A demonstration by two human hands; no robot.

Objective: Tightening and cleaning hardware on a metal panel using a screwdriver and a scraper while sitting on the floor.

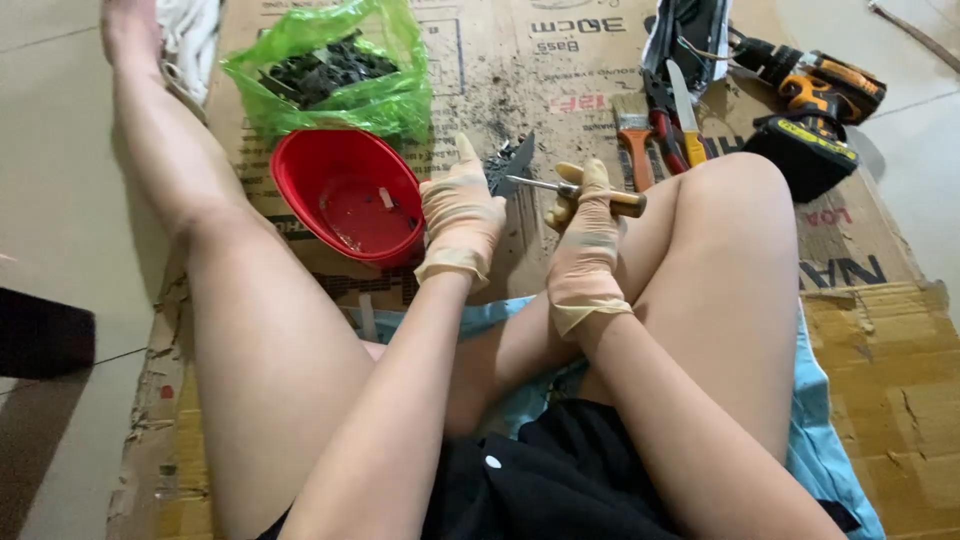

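While I sit on the flattened cardboard (880, 340) with my legs spread over it, a small dark, jagged piece (510, 163) sits just above the middle of the frame, pinched in my left hand (462, 215), whose gloved fingers are closed around its lower edge with the thumb sticking up. My right hand (587, 225), gloved too, is wrapped tight around the yellow-brown handle of a screwdriver (575, 190), and the metal shaft runs leftward so that its tip meets the dark piece. Black crumbs and dust are scattered on the cardboard right behind that spot. Just left of my left hand, a red bowl (300, 180) holds a few small bits. Behind it, in the upper left of the frame, a green plastic bag (390, 100) lies open with a heap of dark fragments inside. To the upper right of my right hand, past my knee, lie a paintbrush (634, 135) with an orange handle, red-handled pliers (662, 125) and a knife (686, 120) with a yellow handle, close side by side. Farther toward the upper right corner rests an orange and black cordless drill (815, 110). A light blue cloth (830, 440) lies beneath me at the lower right.
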